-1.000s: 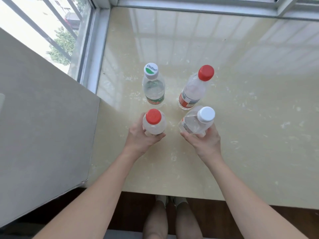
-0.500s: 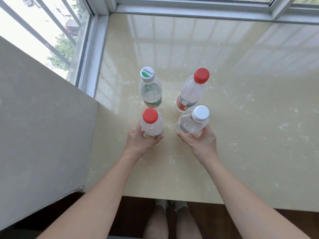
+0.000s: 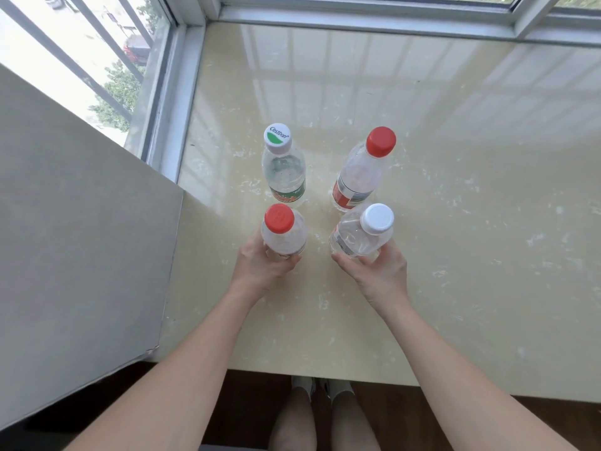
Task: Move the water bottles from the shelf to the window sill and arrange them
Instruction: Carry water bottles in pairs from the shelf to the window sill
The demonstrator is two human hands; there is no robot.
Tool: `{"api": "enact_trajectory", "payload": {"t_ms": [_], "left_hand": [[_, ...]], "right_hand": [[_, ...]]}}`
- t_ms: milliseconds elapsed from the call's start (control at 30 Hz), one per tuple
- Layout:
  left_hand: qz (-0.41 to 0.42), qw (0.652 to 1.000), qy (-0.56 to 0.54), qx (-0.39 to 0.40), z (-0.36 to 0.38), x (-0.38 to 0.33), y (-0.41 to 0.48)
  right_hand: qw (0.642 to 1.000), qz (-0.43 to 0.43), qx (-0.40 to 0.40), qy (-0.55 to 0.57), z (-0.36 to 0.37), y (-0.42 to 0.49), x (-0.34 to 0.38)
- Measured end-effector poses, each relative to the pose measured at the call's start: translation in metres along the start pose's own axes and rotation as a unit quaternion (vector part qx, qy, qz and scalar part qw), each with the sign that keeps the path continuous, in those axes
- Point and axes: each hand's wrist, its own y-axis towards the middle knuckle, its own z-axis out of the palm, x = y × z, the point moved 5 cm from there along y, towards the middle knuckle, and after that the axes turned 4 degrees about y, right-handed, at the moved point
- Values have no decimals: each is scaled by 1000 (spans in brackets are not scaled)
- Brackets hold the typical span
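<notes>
Head view is showing the left hand [image 3: 260, 266] gripping the near red-cap bottle [image 3: 283, 237] round its body, while the right hand [image 3: 381, 273] is curling round the white-cap bottle [image 3: 359, 237] just beside it. Both are sitting over the cream sill [image 3: 471, 229], near its left corner by the window [image 3: 97, 53]. Behind them the green-logo bottle [image 3: 284, 174] and far red-cap bottle [image 3: 357, 175] are standing upright on the sill, untouched, completing a square.
</notes>
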Motion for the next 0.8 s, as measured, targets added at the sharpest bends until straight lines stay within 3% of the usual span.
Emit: {"api": "enact_trajectory", "payload": {"t_ms": [100, 167, 233, 300, 400, 533, 633, 800], "left_hand": [[0, 999, 40, 21, -4, 0, -5], [-9, 990, 141, 26, -15, -6, -15], [-2, 958, 286, 2, -38, -19, -29], [23, 930, 365, -29, -65, -40, -45], [75, 908, 406, -71, -102, -81, -68], [133, 876, 444, -134, -141, -138, -91], [177, 864, 438, -175, -158, -189, -106], [266, 839, 421, -221, -173, -283, -133]], "right_hand": [[999, 9, 28, -42, -4, -1, -5], [991, 17, 48, -120, -14, -5, -3], [972, 30, 76, -221, -31, -11, 6], [939, 28, 106, -327, -48, -19, 26], [892, -24, 123, -434, -68, -28, 73], [856, -135, 103, -489, -84, -38, 147], [834, -240, 53, -494, -91, -42, 207], [807, -341, -3, -481, -98, -55, 311]]}}
